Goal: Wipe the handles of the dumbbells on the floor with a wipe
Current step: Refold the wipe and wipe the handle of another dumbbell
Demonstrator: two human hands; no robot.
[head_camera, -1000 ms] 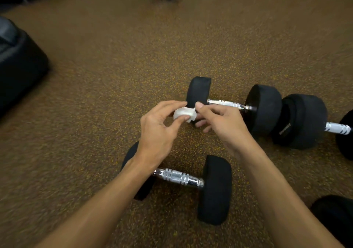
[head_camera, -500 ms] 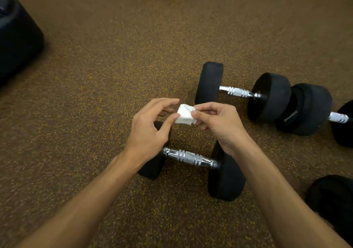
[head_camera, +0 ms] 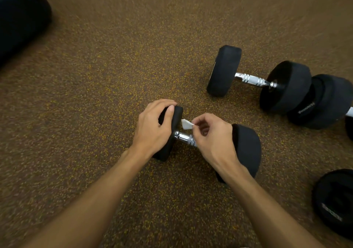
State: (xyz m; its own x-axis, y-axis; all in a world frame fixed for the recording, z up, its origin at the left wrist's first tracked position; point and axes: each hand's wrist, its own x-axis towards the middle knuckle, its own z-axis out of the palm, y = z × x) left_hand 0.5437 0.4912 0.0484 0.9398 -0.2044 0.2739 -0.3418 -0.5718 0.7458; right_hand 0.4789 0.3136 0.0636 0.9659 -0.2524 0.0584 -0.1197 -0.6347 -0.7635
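Observation:
A black dumbbell with a chrome handle lies on the floor in front of me. My left hand grips its left weight head from above. My right hand hovers just above the handle and pinches a small white wipe between thumb and fingers. The right part of the handle is hidden under my right hand. A second black dumbbell with a bare chrome handle lies farther back to the right.
A third dumbbell butts against the second one at the right edge. Another black weight head sits at the lower right. A dark padded object fills the upper left corner. The floor is brown speckled rubber.
My left hand has let go of the wipe and taken hold of the near dumbbell's left head. My right hand has lowered with the wipe toward the handle.

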